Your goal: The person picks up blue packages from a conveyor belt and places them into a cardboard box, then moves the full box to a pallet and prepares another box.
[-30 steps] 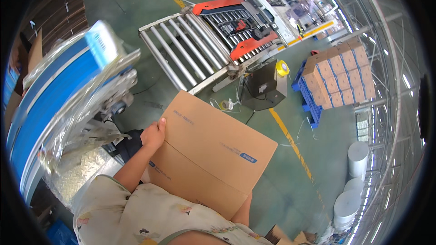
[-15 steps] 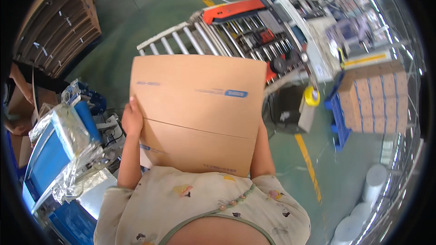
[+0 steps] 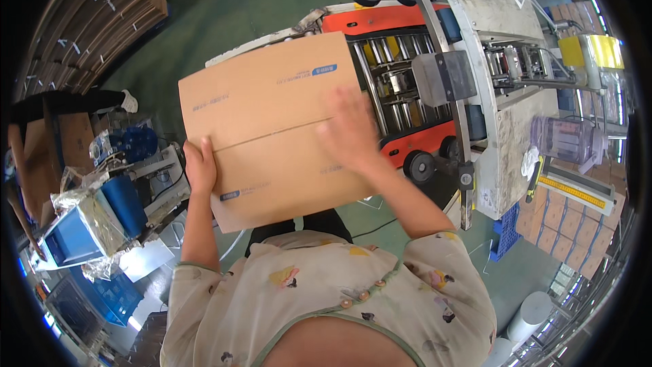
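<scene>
A brown cardboard box point(image 3: 272, 102) is in front of me, its top flaps meeting at a seam that runs across it. Its far right corner overlaps the roller conveyor point(image 3: 405, 110). My left hand point(image 3: 200, 168) holds the box's left side, thumb up near the seam and the other fingers partly hidden. Over the right part of the top, my right hand point(image 3: 350, 132) is stretched out and somewhat blurred, with nothing grasped in it. Whether its palm touches the cardboard I cannot tell.
Orange side guides point(image 3: 370, 20) and black wheels point(image 3: 420, 166) flank the conveyor by a grey machine point(image 3: 519, 132). Blue-and-silver equipment point(image 3: 125, 207) stands at my left. Stacked flat cardboard point(image 3: 102, 20) is at far left, near another person's arm point(image 3: 20, 170). Packed boxes point(image 3: 564, 224) stand right.
The box has shifted left and tilted, nearer the conveyor. My right hand has left the box's right side and moved over its top; my left hand stays on the left side.
</scene>
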### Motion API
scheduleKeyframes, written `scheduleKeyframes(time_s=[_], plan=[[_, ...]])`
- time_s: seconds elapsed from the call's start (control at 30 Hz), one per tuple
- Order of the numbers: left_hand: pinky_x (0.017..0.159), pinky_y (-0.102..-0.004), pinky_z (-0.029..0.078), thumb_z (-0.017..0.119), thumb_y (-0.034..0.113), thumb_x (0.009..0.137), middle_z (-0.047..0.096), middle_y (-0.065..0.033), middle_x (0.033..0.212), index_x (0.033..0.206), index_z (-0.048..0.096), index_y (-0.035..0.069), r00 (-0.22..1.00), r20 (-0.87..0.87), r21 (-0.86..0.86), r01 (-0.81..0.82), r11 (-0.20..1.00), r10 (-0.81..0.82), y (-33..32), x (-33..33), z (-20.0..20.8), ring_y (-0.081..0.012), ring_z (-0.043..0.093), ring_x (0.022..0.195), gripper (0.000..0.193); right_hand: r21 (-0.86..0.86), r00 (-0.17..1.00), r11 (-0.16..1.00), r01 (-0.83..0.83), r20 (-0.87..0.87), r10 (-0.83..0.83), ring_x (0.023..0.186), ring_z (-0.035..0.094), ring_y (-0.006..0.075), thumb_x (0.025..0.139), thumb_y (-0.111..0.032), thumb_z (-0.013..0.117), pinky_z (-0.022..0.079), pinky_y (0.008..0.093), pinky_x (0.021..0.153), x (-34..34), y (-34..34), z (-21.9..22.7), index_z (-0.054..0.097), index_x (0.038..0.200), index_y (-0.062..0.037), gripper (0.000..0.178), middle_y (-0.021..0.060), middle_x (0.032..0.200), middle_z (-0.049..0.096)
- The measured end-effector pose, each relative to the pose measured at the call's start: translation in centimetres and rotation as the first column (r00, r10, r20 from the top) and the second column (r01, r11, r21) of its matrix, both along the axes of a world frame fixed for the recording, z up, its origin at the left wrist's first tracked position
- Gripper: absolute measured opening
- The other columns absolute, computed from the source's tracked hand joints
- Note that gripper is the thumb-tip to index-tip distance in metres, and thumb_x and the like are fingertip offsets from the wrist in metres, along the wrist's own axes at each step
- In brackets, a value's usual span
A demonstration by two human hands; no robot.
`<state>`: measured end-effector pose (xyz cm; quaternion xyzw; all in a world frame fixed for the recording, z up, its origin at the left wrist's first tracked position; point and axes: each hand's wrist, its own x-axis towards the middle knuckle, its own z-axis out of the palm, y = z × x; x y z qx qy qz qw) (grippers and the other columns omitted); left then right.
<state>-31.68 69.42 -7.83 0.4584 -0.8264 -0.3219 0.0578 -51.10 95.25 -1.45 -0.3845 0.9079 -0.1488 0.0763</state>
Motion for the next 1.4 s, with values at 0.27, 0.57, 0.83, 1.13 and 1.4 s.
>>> scheduleKeyframes(time_s=[0.27, 0.57, 0.83, 1.13, 1.4], plan=[[0.093, -0.0382, 0.035, 0.057, 0.033, 0.083, 0.038, -0.0293, 0.124, 0.131, 0.021, -0.006, 0.969, -0.217, 0.042, 0.128, 0.991, -0.116, 0.4, -3.7, 1.3, -0.0378, 0.042, 0.114, 0.072, -0.01, 0.987, 0.996, -0.09, -0.134, 0.088, 0.131, 0.02, 0.0288, 0.079, -0.039, 0.049, 0.01, 0.0461, 0.107, -3.1, -1.3, -1.6, 0.028, 0.134, -0.0065, 0.068, 0.0168, 0.139, 0.026], [0.093, -0.0406, 0.036, 0.056, 0.031, 0.083, 0.037, -0.0288, 0.124, 0.13, 0.019, -0.008, 0.95, -0.29, 0.037, 0.128, 0.991, -0.112, 8.0, -13.9, 1.9, -0.0411, 0.041, 0.113, 0.072, -0.024, 0.936, 0.951, 0.308, -0.17, -0.307, 0.131, 0.019, 0.0295, 0.084, -0.034, 0.043, 0.013, 0.043, 0.107, -9.4, 4.3, -3.0, 0.027, 0.134, -0.004, 0.061, 0.0176, 0.14, 0.024], [0.09, -0.0421, 0.037, 0.042, 0.028, 0.089, 0.036, -0.031, 0.123, 0.13, 0.02, -0.008, 0.934, -0.301, 0.13, 0.243, 0.961, -0.195, 12.4, -20.0, -0.3, -0.0423, 0.041, 0.11, 0.058, -0.231, 0.994, 0.973, 0.027, 0.109, -0.002, 0.087, 0.052, 0.0303, 0.074, -0.022, 0.056, 0.038, 0.0436, 0.082, 12.3, 7.5, 1.8, 0.056, 0.1, -0.0061, 0.031, 0.0159, 0.086, 0.056], [0.047, -0.0255, 0.04, 0.04, 0.036, 0.09, 0.052, -0.0014, 0.058, 0.071, 0.054, 0.009, 0.803, -0.225, 0.729, 0.514, 0.451, -0.551, 7.5, -14.8, -12.2, -0.0108, 0.049, 0.053, 0.036, 0.526, -0.252, -0.122, 0.842, 0.184, -0.95, 0.096, 0.055, 0.0323, 0.081, -0.03, 0.043, 0.045, 0.0403, 0.081, 46.6, 30.6, -3.3, 0.059, 0.094, -0.0038, 0.034, 0.0214, 0.104, 0.057], [0.058, -0.0326, 0.042, 0.045, 0.037, 0.084, 0.056, -0.0087, 0.07, 0.075, 0.059, 0.008, -0.298, 0.302, 0.779, 0.624, 0.055, -0.906, 18.4, 5.6, -17.8, -0.0208, 0.053, 0.066, 0.034, 0.802, -0.8, -0.201, 0.562, 0.589, 0.117, 0.083, 0.06, 0.0218, 0.083, -0.036, 0.049, 0.046, 0.0462, 0.067, 79.5, 31.7, -14.9, 0.056, 0.087, -0.0167, 0.021, 0.006, 0.097, 0.06]])
